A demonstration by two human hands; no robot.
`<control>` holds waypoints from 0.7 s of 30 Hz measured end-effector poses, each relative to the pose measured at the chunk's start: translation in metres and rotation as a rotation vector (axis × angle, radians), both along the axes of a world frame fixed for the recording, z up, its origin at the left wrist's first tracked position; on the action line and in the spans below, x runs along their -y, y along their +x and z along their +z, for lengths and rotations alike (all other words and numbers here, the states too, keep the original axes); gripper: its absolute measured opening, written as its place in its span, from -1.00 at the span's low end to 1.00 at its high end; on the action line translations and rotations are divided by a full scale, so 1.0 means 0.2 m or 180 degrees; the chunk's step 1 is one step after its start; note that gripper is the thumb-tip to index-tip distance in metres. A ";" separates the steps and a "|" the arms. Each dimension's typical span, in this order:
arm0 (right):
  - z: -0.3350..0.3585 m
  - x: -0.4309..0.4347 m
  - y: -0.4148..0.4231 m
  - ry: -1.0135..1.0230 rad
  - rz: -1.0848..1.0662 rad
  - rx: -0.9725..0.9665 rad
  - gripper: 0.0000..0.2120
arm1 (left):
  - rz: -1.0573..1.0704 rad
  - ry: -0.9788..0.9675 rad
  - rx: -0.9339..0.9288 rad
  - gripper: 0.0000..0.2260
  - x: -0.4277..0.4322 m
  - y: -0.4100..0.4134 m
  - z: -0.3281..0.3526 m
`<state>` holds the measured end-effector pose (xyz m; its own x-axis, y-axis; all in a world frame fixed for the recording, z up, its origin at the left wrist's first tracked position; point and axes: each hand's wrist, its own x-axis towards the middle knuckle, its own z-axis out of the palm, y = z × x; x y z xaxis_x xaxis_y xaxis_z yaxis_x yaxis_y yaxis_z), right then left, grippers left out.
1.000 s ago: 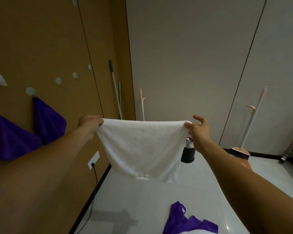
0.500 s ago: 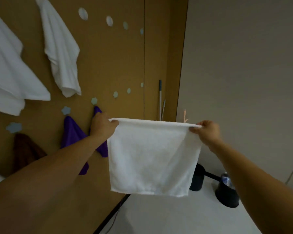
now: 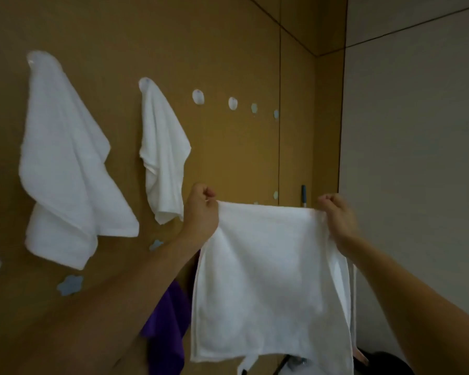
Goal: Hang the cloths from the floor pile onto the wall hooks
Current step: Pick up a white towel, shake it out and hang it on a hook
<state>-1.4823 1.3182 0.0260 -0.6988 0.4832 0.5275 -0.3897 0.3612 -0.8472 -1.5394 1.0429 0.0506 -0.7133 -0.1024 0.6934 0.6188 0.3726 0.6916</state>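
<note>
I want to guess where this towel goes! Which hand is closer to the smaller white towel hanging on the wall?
Left. The left hand is right beside the smaller hanging towel; the right hand grips the far corner of the held towel, farther right.

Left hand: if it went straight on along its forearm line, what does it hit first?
The left hand would likely meet bare brown wall, right of the smaller hung cloth and below the empty hook; depth unclear.
</note>
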 end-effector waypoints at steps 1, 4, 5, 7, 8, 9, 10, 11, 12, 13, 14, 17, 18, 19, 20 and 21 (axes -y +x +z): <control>0.03 0.03 -0.03 0.0271 0.0250 0.0087 -0.83 | -0.0014 0.0041 -0.0031 -0.83 0.03 -0.03 0.04; 0.13 0.12 -0.13 0.1056 0.0641 0.0452 -0.65 | -0.0140 0.0068 -0.0113 -0.79 0.11 -0.12 0.14; 0.16 0.15 -0.18 0.1105 0.0683 0.0455 -0.64 | -0.0224 -0.0062 -0.0112 -0.80 0.13 -0.15 0.16; 0.21 0.18 -0.28 0.0848 0.0679 0.0302 -0.66 | -0.0382 -0.0507 -0.0008 -0.89 0.15 -0.21 0.19; 0.23 0.20 -0.34 0.0732 0.0649 0.0221 -0.69 | -0.0432 -0.0749 0.0075 -0.87 0.16 -0.24 0.20; 0.25 0.22 -0.40 0.0703 0.0590 0.0166 -0.70 | -0.0457 -0.1004 0.0126 -0.78 0.16 -0.26 0.21; 0.27 0.25 -0.46 0.0711 0.0536 0.0117 -0.71 | -0.0449 -0.1247 0.0190 -0.70 0.15 -0.29 0.22; 0.29 0.27 -0.52 0.0714 0.0482 0.0057 -0.71 | -0.0409 -0.1442 0.0252 -0.68 0.14 -0.32 0.23; 0.31 0.28 -0.59 0.0691 0.0448 -0.0010 -0.71 | -0.0355 -0.1535 0.0304 -0.68 0.12 -0.36 0.25; 0.32 0.28 -0.67 0.0680 0.0426 -0.0077 -0.72 | -0.0292 -0.1517 0.0331 -0.67 0.10 -0.41 0.27; 0.34 0.28 -0.74 0.0688 0.0410 -0.0138 -0.74 | -0.0237 -0.1430 0.0297 -0.64 0.08 -0.46 0.29; 0.39 0.25 -0.98 0.0579 0.0469 -0.0419 -0.82 | 0.0091 -0.1223 0.0118 -0.58 -0.02 -0.60 0.36; 0.42 0.24 -1.05 0.0480 0.0526 -0.0528 -0.83 | 0.0228 -0.1109 0.0059 -0.58 -0.05 -0.64 0.39; 0.45 0.23 -1.13 0.0391 0.0585 -0.0635 -0.83 | 0.0353 -0.0973 -0.0010 -0.58 -0.08 -0.68 0.42; 0.48 0.23 -1.20 0.0332 0.0635 -0.0729 -0.83 | 0.0471 -0.0830 -0.0053 -0.58 -0.11 -0.73 0.44; 0.52 0.22 -1.27 0.0287 0.0683 -0.0804 -0.83 | 0.0582 -0.0691 -0.0059 -0.60 -0.14 -0.78 0.48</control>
<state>-1.7369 1.2739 0.1301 -0.6212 0.2828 0.7308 -0.6584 0.3174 -0.6825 -1.6946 1.0713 0.1456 -0.6836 -0.0759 0.7259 0.5395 0.6173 0.5726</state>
